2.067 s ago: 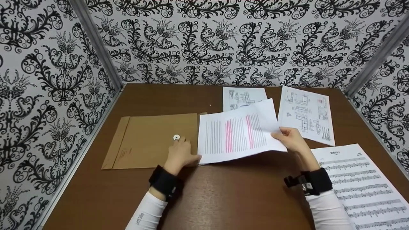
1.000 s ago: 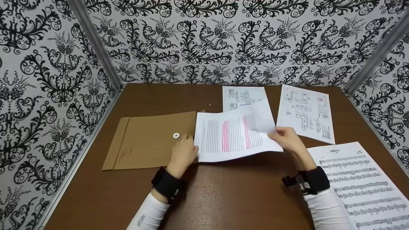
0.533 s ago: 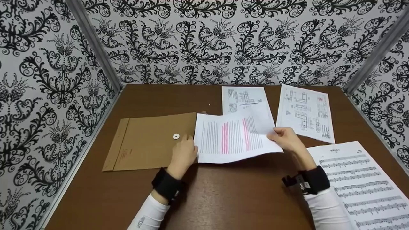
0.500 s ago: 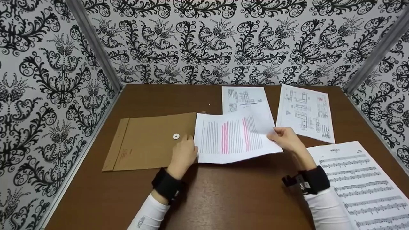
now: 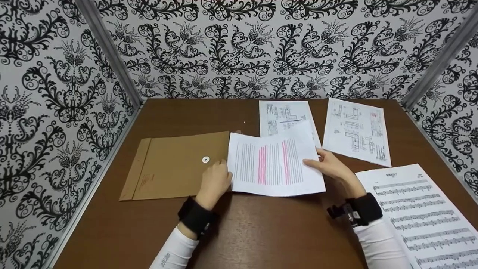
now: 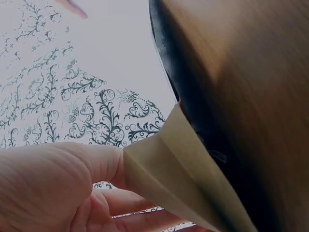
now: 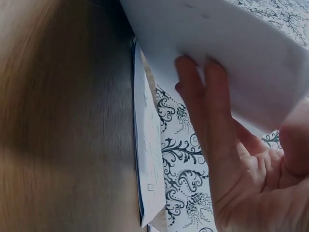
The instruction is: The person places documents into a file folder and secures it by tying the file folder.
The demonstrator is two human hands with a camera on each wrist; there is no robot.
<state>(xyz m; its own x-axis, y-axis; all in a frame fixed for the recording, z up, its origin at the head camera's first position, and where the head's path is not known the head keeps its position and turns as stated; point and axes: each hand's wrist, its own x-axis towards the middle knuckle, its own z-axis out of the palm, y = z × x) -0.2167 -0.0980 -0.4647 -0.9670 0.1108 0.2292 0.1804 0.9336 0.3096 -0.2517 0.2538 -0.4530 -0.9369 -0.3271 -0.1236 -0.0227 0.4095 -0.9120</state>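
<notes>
A brown wood-grain tabletop (image 5: 261, 239) is being enclosed by white walls (image 5: 239, 48) patterned with black floral scrolls, their corners being lined by straight grey strips (image 5: 110, 48).

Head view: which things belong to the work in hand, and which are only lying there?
Apparently in use:
brown button envelope, gripped by the left hand
pink-highlighted text sheet, held by the right hand

Apparently unused:
sheet music
partly covered technical drawing
red-marked technical drawing

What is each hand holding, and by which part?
The left hand holds the brown envelope by its right edge; the right hand, the highlighted sheet by its right edge.
</notes>
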